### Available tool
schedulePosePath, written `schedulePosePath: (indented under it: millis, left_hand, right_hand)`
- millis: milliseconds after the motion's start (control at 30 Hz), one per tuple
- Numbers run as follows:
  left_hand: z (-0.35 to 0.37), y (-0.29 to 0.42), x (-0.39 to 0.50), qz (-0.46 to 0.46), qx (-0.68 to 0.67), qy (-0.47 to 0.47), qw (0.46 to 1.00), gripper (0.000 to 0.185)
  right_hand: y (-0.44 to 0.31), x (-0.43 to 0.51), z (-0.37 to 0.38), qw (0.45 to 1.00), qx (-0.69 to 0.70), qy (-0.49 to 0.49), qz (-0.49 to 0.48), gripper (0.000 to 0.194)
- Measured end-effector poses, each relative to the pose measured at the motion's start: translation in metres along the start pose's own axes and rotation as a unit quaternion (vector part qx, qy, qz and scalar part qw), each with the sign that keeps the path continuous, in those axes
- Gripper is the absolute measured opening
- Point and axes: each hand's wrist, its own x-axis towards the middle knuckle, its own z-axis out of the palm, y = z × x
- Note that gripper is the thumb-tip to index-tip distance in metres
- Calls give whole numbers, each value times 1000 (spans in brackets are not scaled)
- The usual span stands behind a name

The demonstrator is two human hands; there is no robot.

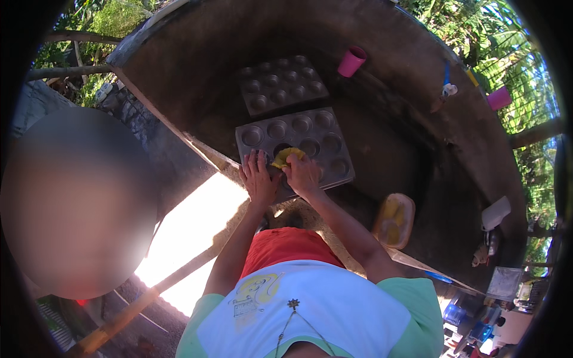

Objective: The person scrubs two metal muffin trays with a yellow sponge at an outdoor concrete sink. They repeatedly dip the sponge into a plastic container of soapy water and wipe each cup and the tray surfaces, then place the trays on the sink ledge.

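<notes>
A dark metal muffin pan [291, 134] with round cups lies near the front edge of the work surface. My left hand [259, 178] rests on its lower left part, fingers extended and slightly apart, and hides some cups. My right hand [302, 173] pinches a yellow, flattened, ruffled piece [287, 157] of what looks like dough or cloth, over the middle cups; which of the two cannot be told. Behind this pan lies a second muffin pan [283, 85], its cups empty as far as they show.
A pink plastic cup [351, 61] stands behind the pans. To the right sits a plastic tub [395, 221] with yellow contents. A raised wall [474, 134] curves around the surface, with another pink cup [499, 98] and a white scoop-like item [496, 214] near it. A person [80, 201], blurred, is at left.
</notes>
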Motion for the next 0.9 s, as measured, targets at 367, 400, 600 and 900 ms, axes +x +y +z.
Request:
schedulePosePath:
  millis: [367,400,600,900]
  left_hand:
    - [-1,-22,-22,-169,-27,-70,983,124]
    - [0,-23,-24,-174,-30,-78,981,126]
    - [10,-30,-25,-159,-49,-51,985,108]
    - [25,-56,-38,-106,-207,-42,972,95]
  right_hand:
    - [-5,22,8,996,-50,-36,-62,19]
    - [-8,20,12,998,-3,-51,-32,19]
    - [-47,5,35,997,19,9,-81,18]
    - [-53,25,48,988,-40,-63,-135,23]
